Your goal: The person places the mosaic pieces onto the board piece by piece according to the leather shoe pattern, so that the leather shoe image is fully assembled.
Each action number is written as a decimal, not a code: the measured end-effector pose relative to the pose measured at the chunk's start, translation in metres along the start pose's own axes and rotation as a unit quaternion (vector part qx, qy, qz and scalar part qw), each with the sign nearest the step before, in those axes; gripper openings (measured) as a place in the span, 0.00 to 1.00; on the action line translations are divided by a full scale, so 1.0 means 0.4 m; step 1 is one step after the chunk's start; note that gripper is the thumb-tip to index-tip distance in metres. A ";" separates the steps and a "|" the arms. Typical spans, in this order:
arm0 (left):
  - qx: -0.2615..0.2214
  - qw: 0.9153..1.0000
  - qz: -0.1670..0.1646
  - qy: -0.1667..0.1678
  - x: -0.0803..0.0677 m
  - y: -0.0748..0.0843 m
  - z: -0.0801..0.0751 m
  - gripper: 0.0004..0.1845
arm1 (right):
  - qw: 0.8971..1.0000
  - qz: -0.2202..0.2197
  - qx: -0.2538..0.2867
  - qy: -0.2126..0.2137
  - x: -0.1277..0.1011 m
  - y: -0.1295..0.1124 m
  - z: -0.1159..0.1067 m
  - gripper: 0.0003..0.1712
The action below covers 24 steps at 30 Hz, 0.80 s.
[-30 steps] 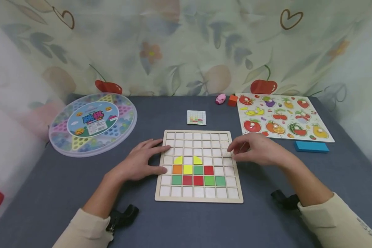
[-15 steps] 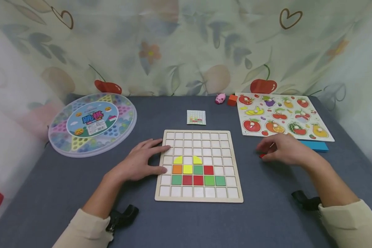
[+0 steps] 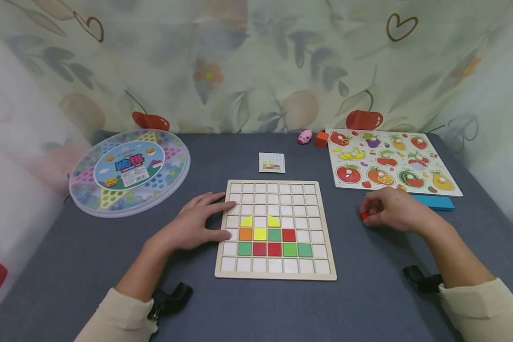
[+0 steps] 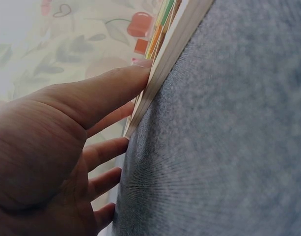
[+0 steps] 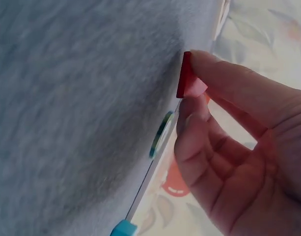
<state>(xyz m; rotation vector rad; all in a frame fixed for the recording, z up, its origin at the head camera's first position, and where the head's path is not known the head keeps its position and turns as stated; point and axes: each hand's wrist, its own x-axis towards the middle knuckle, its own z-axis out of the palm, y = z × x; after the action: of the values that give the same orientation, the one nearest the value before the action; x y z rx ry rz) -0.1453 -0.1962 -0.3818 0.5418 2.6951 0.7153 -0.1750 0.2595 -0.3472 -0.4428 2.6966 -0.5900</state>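
My left hand (image 3: 191,224) rests at the left edge of a wooden grid board (image 3: 275,275), fingers extended, thumb and index finger on its rim. In the left wrist view the thumb (image 4: 118,83) lies over the board's side. Coloured tiles sit in the lower cells: yellow quarter-rounds, an orange square (image 3: 245,234), a yellow square (image 3: 260,234), and several red and green squares. Right of the board, my right hand (image 3: 391,209) pinches a small red tile (image 5: 185,76) between thumb and fingers, close over the cloth. Its fingers partly cover the tile in the head view.
A small pattern card (image 3: 271,162) lies behind the board. A round Chinese checkers box (image 3: 181,183) is at left. At right are a fruit puzzle board (image 3: 393,164) and a blue block (image 3: 436,203). A pink pig (image 3: 305,137) and orange cube (image 3: 321,139) stand behind.
My right hand has moved from the board's right edge out to the right and now pinches the red tile. The left hand and the tiles on the board stay put.
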 end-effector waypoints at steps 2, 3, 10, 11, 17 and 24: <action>-0.001 1.000 0.000 0.000 -0.001 0.001 -0.001 0.41 | 1.000 -0.004 0.013 0.002 0.001 -0.009 -0.003 0.08; -0.001 1.000 0.000 0.000 -0.001 0.001 -0.002 0.41 | 1.000 -0.006 0.022 0.004 0.002 -0.015 -0.004 0.07; -0.003 1.000 -0.003 -0.002 -0.002 0.003 -0.003 0.41 | 0.995 -0.031 0.090 -0.005 0.027 -0.085 0.011 0.11; -0.003 1.000 -0.003 -0.002 -0.002 0.004 -0.003 0.41 | 0.994 -0.036 0.100 -0.012 0.031 -0.098 0.016 0.11; -0.003 1.000 0.000 -0.002 -0.001 0.006 -0.004 0.41 | 0.986 -0.066 0.141 -0.052 0.058 -0.172 0.053 0.11; -0.001 1.000 -0.002 -0.003 -0.003 0.003 -0.004 0.41 | 0.986 -0.087 0.122 -0.076 0.088 -0.227 0.095 0.03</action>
<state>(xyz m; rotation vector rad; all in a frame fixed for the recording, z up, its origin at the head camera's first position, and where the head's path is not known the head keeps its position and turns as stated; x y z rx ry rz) -0.1446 -0.1964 -0.3797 0.5380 2.6892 0.7153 -0.1713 0.1552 -0.3481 -0.6330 2.4175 -0.8843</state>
